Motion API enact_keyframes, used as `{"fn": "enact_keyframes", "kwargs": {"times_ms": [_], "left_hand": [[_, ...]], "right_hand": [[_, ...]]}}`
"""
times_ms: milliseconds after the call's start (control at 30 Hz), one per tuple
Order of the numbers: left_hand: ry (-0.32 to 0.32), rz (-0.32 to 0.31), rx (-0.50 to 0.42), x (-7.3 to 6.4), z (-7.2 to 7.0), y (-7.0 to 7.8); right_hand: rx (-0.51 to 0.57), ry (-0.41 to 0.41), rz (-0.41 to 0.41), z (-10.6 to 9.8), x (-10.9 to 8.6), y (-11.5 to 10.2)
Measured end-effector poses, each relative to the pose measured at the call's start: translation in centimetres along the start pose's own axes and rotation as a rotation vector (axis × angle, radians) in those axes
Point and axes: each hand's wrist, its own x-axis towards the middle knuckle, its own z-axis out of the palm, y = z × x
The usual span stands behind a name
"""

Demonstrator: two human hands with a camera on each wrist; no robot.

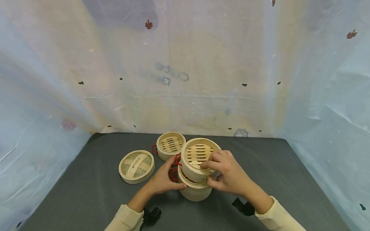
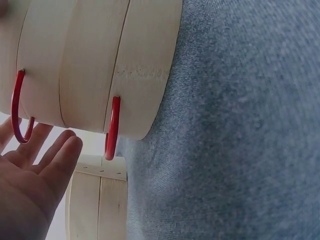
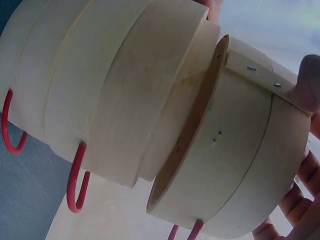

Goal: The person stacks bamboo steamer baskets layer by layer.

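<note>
My right hand (image 1: 229, 171) grips the upper bamboo steamer basket (image 1: 189, 167) by its right front wall, fingers over the rim and thumb outside. This basket is tilted over the lower steamer basket (image 1: 195, 194); the right wrist view shows a gap between the upper basket (image 3: 245, 130) and the inner lip of the lower one (image 3: 135, 90). My left hand (image 1: 162, 179) spans the left of the stack, its thumb on the lower basket's front and its fingers round the far side. Red loops (image 2: 114, 127) stick out from the walls.
Behind the stack, a further steamer basket (image 1: 171, 155) with a slatted floor and red loop stands close by. A woven bamboo lid (image 1: 130, 179) with a strap handle lies to the left. All rest on a dark grey tabletop (image 1: 92, 179) enclosed by pale sheeting (image 1: 202, 112).
</note>
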Motion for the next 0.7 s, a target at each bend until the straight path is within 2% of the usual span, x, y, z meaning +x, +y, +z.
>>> {"fn": "enact_keyframes", "kwargs": {"times_ms": [433,700], "left_hand": [[0.016,0.001,0.014,0.0,0.0,0.2],[0.017,-0.023,-0.006,-0.4,-0.4,3.4]], "right_hand": [[-0.002,0.002,-0.006,0.8,-0.3,-0.4],[-0.004,0.004,-0.003,1.0,-0.3,-0.5]]}}
